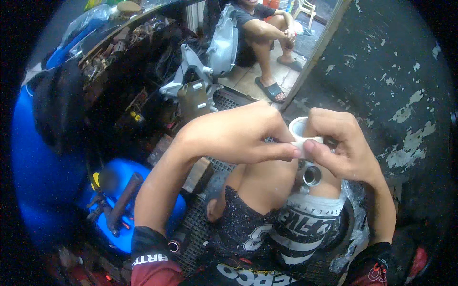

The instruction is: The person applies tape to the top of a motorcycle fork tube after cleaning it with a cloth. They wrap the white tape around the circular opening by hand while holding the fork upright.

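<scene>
Above my knees both hands meet on a small white ring-shaped piece (pixel 299 125) with a round opening. My left hand (pixel 243 133) pinches its near left side between thumb and fingers. My right hand (pixel 338 143) has its thumb pressed on the near side and its curled fingers over the right side. Part of the ring is hidden by the fingers, and its exact kind is unclear. Just below the hands, a shiny metal cylindrical part (pixel 311 176) with a round open end rests at my right thigh.
A blue plastic container (pixel 164 202) with dark-handled tools on it stands at left. A cluttered workbench (pixel 119 40) lies beyond it. Grey machine panels (pixel 188 71) lean ahead. Another person (pixel 267 33) sits near the doorway. A dark peeling wall (pixel 381 95) rises at right.
</scene>
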Tool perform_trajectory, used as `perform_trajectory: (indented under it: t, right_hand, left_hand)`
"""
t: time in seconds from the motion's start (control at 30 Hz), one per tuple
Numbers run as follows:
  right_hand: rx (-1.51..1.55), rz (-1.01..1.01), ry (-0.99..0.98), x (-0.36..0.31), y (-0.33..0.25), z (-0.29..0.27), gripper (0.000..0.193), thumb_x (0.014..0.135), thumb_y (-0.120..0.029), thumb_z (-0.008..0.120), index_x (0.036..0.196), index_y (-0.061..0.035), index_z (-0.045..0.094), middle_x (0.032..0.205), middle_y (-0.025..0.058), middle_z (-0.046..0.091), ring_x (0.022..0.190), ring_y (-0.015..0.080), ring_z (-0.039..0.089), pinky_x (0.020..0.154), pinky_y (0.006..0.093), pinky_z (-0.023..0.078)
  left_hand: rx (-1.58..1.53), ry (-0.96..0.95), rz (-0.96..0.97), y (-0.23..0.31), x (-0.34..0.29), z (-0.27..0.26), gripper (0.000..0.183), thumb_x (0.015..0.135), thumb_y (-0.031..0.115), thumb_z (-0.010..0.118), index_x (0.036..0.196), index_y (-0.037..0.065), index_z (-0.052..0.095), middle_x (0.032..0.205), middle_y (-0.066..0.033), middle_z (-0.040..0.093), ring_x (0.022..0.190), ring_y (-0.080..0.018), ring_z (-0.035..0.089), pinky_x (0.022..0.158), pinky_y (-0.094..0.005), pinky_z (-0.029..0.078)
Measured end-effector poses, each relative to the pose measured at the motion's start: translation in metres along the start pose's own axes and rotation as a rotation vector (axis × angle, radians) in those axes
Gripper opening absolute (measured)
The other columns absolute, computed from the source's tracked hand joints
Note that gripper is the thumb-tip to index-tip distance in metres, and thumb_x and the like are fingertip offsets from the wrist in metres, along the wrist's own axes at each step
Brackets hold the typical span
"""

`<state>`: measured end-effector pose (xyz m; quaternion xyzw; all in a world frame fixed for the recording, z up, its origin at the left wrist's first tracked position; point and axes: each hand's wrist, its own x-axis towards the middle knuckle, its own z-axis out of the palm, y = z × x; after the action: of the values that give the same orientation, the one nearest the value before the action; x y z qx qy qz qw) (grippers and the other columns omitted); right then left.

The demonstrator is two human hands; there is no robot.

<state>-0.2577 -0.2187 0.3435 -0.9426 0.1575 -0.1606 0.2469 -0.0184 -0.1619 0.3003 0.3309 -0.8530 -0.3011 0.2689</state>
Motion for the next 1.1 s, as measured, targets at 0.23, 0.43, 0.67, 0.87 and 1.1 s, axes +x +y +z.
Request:
perform_trajectory:
  t: [0.23,0.43,0.67,0.87,1.1]
  right_hand:
    - [0.276,0.075,0.311,0.008,0.015,0.026,0.023,0.086,-0.016,0.067,0.074,0.0003,0.058,0.069,0.0013,0.055,0.064,0.0102,0.052,0.056,0.0316,0.038]
    - [0.543,0.228,0.439,0.022,0.035,0.015,0.025,0.102,-0.025,0.059,0.086,-0.0058,0.063,0.079,-0.0033,0.057,0.071,0.0053,0.05,0.063,0.0235,0.037]
    - [0.477,-0.028,0.123,0.017,0.014,0.031,0.031,0.092,-0.028,0.069,0.084,0.0019,0.065,0.094,0.0082,0.053,0.09,0.0184,0.053,0.081,0.0332,0.042]
    - [0.439,-0.123,0.062,0.014,0.024,0.037,0.027,0.101,-0.026,0.066,0.094,0.0001,0.068,0.094,0.0095,0.055,0.089,0.0224,0.055,0.08,0.0354,0.046]
    - [0.377,0.298,0.216,-0.046,0.009,0.02,0.029,0.09,-0.026,0.077,0.107,-0.0038,0.07,0.087,0.0116,0.064,0.081,0.0275,0.068,0.071,0.0354,0.051]
  left_hand:
    - [0.547,0.525,0.159,0.014,-0.001,0.031,0.032,0.094,0.022,0.065,0.066,0.006,0.069,0.065,-0.0142,0.066,0.065,-0.0347,0.065,0.088,-0.0521,0.051]
    - [0.52,0.927,0.322,0.033,-0.009,0.047,0.035,0.081,0.027,0.077,0.11,0.01,0.067,0.095,-0.0092,0.065,0.094,-0.0304,0.064,0.099,-0.05,0.046]
    - [-0.994,0.942,0.085,-0.001,-0.023,0.067,0.152,0.069,0.048,0.092,0.164,0.012,-0.021,0.154,-0.0276,0.045,0.139,-0.0367,0.05,0.118,-0.046,0.037]
    - [-0.737,0.93,0.0,-0.002,-0.038,0.091,0.143,0.077,0.003,0.088,0.163,0.012,-0.026,0.138,-0.0191,0.062,0.127,-0.0326,0.062,0.117,-0.0442,0.035]
    - [-0.237,1.11,-0.349,-0.036,-0.096,0.108,0.131,0.074,-0.008,0.084,0.168,0.01,-0.005,0.14,-0.0233,0.059,0.098,-0.0223,0.072,0.094,-0.04,0.058]
